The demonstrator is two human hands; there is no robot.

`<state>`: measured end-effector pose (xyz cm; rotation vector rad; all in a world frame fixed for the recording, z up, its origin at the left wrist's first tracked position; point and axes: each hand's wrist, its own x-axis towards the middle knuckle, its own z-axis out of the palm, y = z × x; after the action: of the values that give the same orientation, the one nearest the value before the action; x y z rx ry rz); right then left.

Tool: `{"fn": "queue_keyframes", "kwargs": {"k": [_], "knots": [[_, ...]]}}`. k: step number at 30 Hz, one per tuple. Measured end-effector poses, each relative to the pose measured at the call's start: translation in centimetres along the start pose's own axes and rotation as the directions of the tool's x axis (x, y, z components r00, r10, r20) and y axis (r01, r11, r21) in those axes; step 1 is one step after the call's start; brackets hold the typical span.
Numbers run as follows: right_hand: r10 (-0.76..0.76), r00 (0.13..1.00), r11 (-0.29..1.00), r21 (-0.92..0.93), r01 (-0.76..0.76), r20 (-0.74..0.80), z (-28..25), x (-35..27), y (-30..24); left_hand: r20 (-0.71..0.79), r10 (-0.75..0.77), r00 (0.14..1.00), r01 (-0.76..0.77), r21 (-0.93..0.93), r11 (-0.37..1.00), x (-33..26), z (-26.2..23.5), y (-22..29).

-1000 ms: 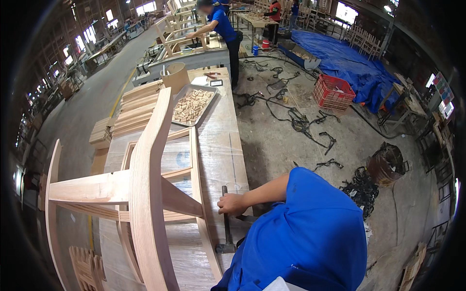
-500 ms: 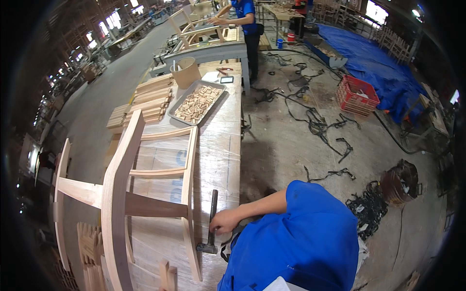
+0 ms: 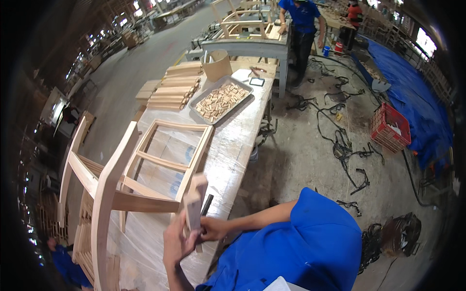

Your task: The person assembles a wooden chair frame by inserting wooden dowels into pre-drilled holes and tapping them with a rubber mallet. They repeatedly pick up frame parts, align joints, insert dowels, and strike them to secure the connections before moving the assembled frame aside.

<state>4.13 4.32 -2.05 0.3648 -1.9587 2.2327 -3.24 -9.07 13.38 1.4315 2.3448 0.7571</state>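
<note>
In front of me my left hand (image 3: pixel 176 241) is closed round a short pale wooden piece (image 3: pixel 193 209), raised upright above the table; whether it is one piece or two I cannot make out. Close behind it, my right hand (image 3: pixel 214 229) is closed at the hammer (image 3: pixel 207 204), of which only the dark handle end shows; the wood and fingers hide the rest. Left of both hands a wooden chair frame (image 3: pixel 103 208) lies on its side, its slatted back (image 3: pixel 162 160) over the plastic-covered table (image 3: pixel 228 162).
A grey tray (image 3: pixel 228 116) of wooden dowels, a round tub (image 3: pixel 218 69) and stacked wooden strips (image 3: pixel 174 92) sit farther along the table. Black straps (image 3: pixel 342 150) and a red crate (image 3: pixel 390 128) are on the floor at right. A co-worker (image 3: pixel 302 24) stands at the far bench.
My left hand has come up from the lower edge with the wooden piece, beside my right hand. The view has swung, shifting the tray and crate rightward. The co-worker has changed posture.
</note>
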Motion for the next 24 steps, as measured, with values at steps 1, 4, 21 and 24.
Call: {"fn": "queue_keyframes", "kwargs": {"k": [1, 4, 21, 24], "knots": [[-0.021, 0.992, 0.996, 0.079, 0.031, -0.123, -1.4, -0.3, 0.9, -0.066, 0.081, 0.995, -0.082, -0.006, 0.997, 2.6, 1.0, 0.9], [0.026, 0.986, 0.978, -0.201, -0.059, -0.164, -7.6, -0.1, 1.2, -0.211, 0.121, 0.97, -0.127, -0.014, 0.992, 9.8, 5.0, 4.2], [0.643, 0.766, 0.75, 0.196, -0.632, 0.007, -19.5, -0.1, 0.9, -0.006, -0.367, 0.93, 0.367, -0.052, 0.929, 22.9, 13.5, -0.6], [0.681, 0.732, 0.701, 0.307, -0.643, -0.021, -20.0, 1.4, 1.1, 0.007, -0.416, 0.909, 0.415, 0.038, 0.909, 24.7, 12.9, -0.9]]}}
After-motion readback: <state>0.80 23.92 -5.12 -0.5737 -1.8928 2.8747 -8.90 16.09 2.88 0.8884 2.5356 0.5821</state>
